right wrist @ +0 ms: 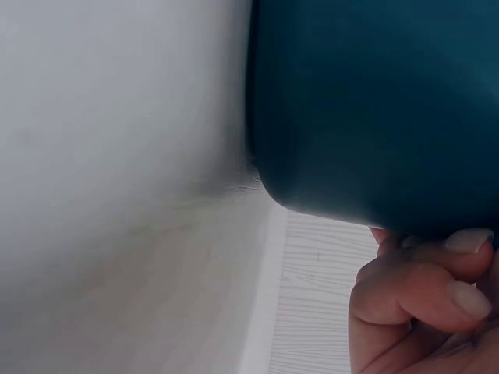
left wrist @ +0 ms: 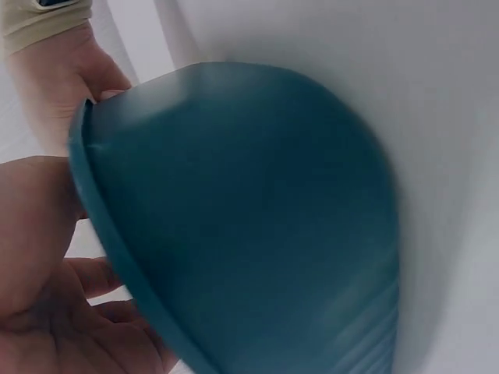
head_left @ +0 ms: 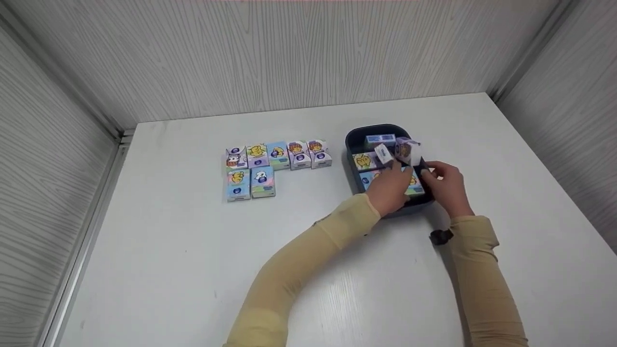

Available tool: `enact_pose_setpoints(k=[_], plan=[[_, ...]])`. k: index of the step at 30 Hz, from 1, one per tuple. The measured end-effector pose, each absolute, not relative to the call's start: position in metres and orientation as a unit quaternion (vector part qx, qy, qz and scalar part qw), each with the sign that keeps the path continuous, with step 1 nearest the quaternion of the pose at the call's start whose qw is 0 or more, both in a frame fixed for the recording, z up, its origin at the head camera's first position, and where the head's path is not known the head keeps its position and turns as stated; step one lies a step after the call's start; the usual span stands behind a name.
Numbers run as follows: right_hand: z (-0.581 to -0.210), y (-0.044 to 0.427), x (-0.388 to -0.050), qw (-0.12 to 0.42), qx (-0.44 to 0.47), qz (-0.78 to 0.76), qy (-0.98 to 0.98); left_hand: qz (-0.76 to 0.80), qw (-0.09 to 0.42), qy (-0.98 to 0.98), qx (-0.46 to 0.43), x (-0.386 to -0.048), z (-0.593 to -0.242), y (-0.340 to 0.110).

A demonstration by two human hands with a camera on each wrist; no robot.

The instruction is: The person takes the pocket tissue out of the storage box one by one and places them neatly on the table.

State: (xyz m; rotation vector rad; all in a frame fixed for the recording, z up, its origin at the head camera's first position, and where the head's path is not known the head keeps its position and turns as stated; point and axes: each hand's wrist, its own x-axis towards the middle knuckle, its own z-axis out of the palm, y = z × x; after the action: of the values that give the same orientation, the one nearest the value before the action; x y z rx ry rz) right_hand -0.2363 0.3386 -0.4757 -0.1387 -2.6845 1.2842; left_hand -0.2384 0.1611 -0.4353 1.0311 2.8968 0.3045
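A dark teal bin (head_left: 354, 144) with rounded corners holds several small cartoon-printed packs. My left hand (head_left: 393, 188) reaches over its near side, fingers down among the packs; whether they grip one is hidden. Just beyond those fingertips, a white-ended pack (head_left: 384, 154) leans at an angle, and a purple pack (head_left: 408, 150) stands tilted beside it. A blue pack (head_left: 368, 179) lies partly under the hand. At the bin's right side, my right hand (head_left: 448, 185) holds the rim. Its fingers (right wrist: 421, 292) curl by the teal wall in the right wrist view.
Left of the bin, several similar packs (head_left: 278, 155) lie side by side in a row on the white table (head_left: 193, 270), with two more packs (head_left: 262, 181) in front. Pale wood-grain panels (head_left: 308, 53) stand behind the table and at both sides.
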Motion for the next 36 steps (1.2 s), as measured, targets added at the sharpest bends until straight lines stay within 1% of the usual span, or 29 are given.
enact_pose_setpoints(k=[5,11,16,19,27,32,36], plan=[[-0.475,0.337,-0.236,0.087,-0.039,0.425,-0.9,0.121,0.015,0.929,0.35,-0.233,-0.427,0.143],[-0.477,0.336,-0.238,0.083,-0.04,0.421,-0.903,0.164,0.003,0.915,0.368,-0.226,-0.413,0.105],[-0.479,0.334,-0.239,0.094,-0.036,0.418,-0.903,0.205,-0.006,0.916,0.344,-0.22,-0.403,0.063],[-0.48,0.334,-0.239,0.094,-0.037,0.42,-0.902,0.216,-0.006,0.92,0.326,-0.216,-0.404,0.035],[-0.478,0.337,-0.237,0.097,-0.037,0.416,-0.903,0.196,0.033,0.942,0.271,-0.21,-0.429,-0.023],[-0.475,0.338,-0.236,0.098,-0.041,0.417,-0.902,0.164,0.051,0.954,0.245,-0.214,-0.448,-0.042],[-0.475,0.337,-0.236,0.091,-0.042,0.42,-0.902,0.126,0.077,0.963,0.225,-0.219,-0.458,-0.049]])
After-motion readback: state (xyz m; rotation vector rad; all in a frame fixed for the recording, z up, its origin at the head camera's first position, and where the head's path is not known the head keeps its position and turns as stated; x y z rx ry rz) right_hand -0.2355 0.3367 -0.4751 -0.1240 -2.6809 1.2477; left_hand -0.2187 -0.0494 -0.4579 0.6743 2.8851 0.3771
